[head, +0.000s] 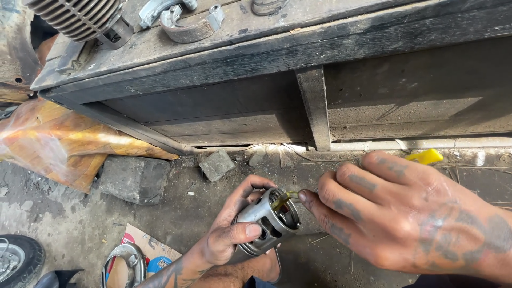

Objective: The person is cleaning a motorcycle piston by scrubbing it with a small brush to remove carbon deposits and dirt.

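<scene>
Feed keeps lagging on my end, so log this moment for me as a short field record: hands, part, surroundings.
left hand: left hand grips a metal piston, open end up
right hand: right hand pinches a small yellowish clip at the piston's rim
bench: dark wooden workbench behind, finned engine cylinder and a curved brake shoe on top
ground: stone blocks, a yellow plastic piece

We see a dark wooden workbench (277, 40) bearing a finned cylinder (80, 16) and brake shoes (186, 24). Stone blocks (133, 178) lie on the dirty floor (64, 218).
</scene>
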